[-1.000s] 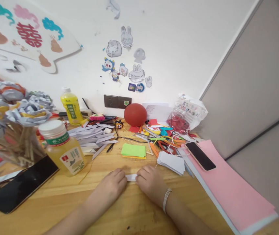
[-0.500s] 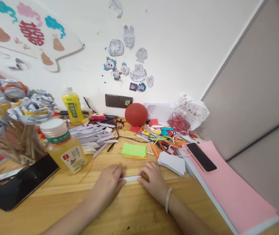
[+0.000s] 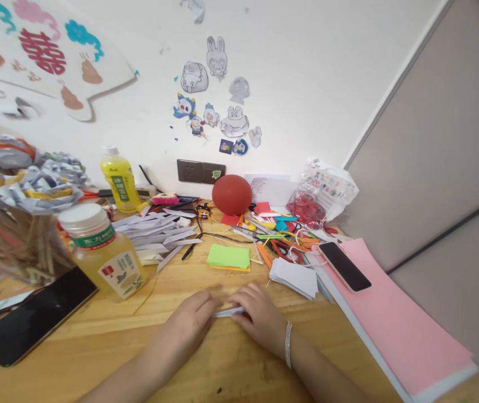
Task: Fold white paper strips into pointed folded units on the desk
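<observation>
A narrow folded strip of white paper (image 3: 227, 312) lies between my two hands, low over the wooden table. My left hand (image 3: 197, 316) has its fingers closed at the strip's left end. At the other end, my right hand (image 3: 257, 312) pinches it between thumb and fingers; a silvery bracelet circles that wrist. Some fingertips on both sides are blurred or hidden. Just beyond the hands sits a stack of green paper slips (image 3: 228, 256), with a stack of white paper slips (image 3: 293, 277) to its right.
Folded white strips (image 3: 155, 229) are heaped behind, beside a drink bottle (image 3: 103, 252) and a yellow bottle (image 3: 120, 182). A red balloon (image 3: 232, 194) rests near the wall. A black phone (image 3: 33, 316) lies left; another phone (image 3: 344, 267) lies on pink paper (image 3: 394, 324) at right.
My hands have come slightly closer together, and the paper strip between them now looks narrower and tilted. The whole view has shifted a little.
</observation>
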Tool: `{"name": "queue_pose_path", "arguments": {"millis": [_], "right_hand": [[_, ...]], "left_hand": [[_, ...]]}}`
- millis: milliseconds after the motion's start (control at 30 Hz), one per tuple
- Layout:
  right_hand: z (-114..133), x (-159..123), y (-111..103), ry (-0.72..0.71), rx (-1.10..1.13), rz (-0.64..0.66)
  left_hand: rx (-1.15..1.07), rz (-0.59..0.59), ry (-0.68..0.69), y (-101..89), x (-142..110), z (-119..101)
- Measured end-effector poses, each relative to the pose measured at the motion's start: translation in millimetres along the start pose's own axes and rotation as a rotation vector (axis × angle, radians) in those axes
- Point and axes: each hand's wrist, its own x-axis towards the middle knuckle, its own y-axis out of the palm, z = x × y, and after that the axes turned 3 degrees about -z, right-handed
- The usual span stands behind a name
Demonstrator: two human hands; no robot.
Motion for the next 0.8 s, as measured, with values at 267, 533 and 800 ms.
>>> {"name": "queue_pose_path", "arguments": {"millis": [267, 533, 800], "right_hand": [[-2, -1, 3, -0.214, -0.059, -0.084], [-1, -3, 0, -0.112, -0.044, -0.069], [10, -2, -2, -0.071, 0.131, -0.061]], "left_hand": [[0.154, 0.066, 0.001, -2.4, -1, -6], [0.144, 0.088, -0.021, -10.5, 3, -14], [0.137, 0.131, 0.043, -4.8, 3, -15]]}}
